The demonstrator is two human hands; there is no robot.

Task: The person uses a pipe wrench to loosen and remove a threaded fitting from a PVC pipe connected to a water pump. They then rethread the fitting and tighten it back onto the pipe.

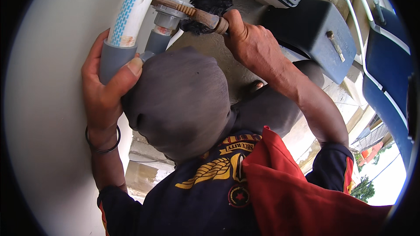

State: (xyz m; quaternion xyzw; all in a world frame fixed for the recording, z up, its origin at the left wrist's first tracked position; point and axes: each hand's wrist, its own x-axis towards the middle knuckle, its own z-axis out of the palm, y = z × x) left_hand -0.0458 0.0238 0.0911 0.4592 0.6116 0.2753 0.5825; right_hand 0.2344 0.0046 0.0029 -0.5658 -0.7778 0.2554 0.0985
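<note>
My left hand (107, 89) wraps round a grey pipe fitting (117, 59) at the lower end of a thick white pipe (135, 6) with blue markings. Its thumb lies along the fitting's near side. A rusty pipe wrench (203, 16) is in my closed right hand (251, 39); its toothed jaw reaches across a grey ribbed union (173, 8) on a second, thinner upright pipe. Reddish smears show on the pipe above and below the union. The wrench's far jaw is partly hidden behind the white pipe.
My bent knee (183, 96) rises just below the pipes. A smooth pale wall (48, 118) runs along the left. Crumpled black plastic (210, 0) lies behind the union. A dark box (315, 35) with a metal handle and white hoses (359, 39) stand at the right.
</note>
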